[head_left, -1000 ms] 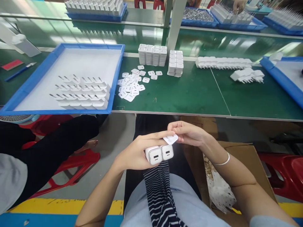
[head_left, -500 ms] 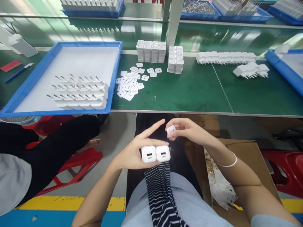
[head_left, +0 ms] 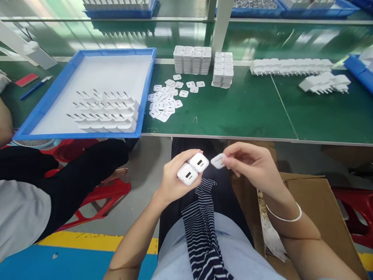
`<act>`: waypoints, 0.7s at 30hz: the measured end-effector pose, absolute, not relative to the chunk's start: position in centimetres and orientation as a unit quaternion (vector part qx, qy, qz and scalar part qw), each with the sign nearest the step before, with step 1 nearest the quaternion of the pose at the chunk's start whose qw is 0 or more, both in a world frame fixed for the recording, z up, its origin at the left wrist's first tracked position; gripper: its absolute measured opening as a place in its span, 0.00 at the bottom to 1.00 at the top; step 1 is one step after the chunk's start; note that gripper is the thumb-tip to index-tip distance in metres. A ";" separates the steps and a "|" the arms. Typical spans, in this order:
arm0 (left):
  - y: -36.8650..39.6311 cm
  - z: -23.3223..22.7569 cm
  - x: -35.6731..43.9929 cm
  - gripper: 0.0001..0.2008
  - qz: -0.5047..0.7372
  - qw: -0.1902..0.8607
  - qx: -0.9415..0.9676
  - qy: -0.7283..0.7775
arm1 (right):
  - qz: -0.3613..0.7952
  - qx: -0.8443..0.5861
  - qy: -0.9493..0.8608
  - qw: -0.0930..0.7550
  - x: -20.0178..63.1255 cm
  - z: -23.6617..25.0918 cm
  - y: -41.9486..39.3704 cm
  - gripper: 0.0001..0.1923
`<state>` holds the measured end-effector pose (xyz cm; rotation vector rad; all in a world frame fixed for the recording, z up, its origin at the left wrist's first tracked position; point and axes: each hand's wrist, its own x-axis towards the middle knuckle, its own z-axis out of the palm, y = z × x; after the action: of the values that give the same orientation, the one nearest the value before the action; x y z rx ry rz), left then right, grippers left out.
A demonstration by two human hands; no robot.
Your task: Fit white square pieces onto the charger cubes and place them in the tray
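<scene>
The left hand is wrapping its fingers around two white chargers, holding them tight side by side with their little ports facing up. Just to the right, the right hand is pinching a small white cap between thumb and fingertips, close to the chargers but not touching them. Both hands are hanging over the person's lap, in front of the table edge. A white bracelet is sitting on the right wrist, and a brown box is standing open under that arm. On the left, another person in black trousers is sitting on a red stool. Farther off, the green table is holding a blue tray with rows of chargers lying in it. Beside the tray a pile of loose caps is lying flat. Behind the pile, two blocks of stacked white pieces are standing. To the right, a long row of chargers is lying near a smaller heap. At the far left a blue knife and a red card are lying. Far at the back, more blue trays are sitting on the next table.
</scene>
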<state>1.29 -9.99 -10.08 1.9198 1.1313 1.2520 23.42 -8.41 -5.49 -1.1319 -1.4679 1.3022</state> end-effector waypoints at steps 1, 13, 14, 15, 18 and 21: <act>-10.0 -10.0 1.2 0.23 0.456 0.277 0.736 0.417 | 0.561 -0.431 -0.572 0.416 23.1 -5.2 -8.5 0.05; -10.3 -9.1 0.7 0.27 0.414 0.249 0.796 0.364 | 0.594 -0.413 -0.529 0.444 21.2 -5.3 -9.4 0.08; -10.3 -9.1 0.7 0.27 0.411 0.251 0.797 0.363 | 0.588 -0.414 -0.531 0.448 21.2 -5.3 -9.5 0.08; -10.3 -9.2 0.7 0.27 0.409 0.251 0.799 0.363 | 0.582 -0.416 -0.534 0.451 21.1 -5.3 -9.6 0.08; -10.4 -9.2 0.7 0.26 0.402 0.240 0.804 0.367 | 0.559 -0.419 -0.553 0.453 21.1 -5.4 -9.8 0.07; -10.4 -9.2 0.7 0.26 0.397 0.231 0.806 0.373 | 0.546 -0.416 -0.568 0.453 21.1 -5.4 -9.7 0.07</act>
<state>0.73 -10.39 -9.17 2.2175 1.0244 1.0915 21.12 -9.73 -5.43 -1.0283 -1.4029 1.3492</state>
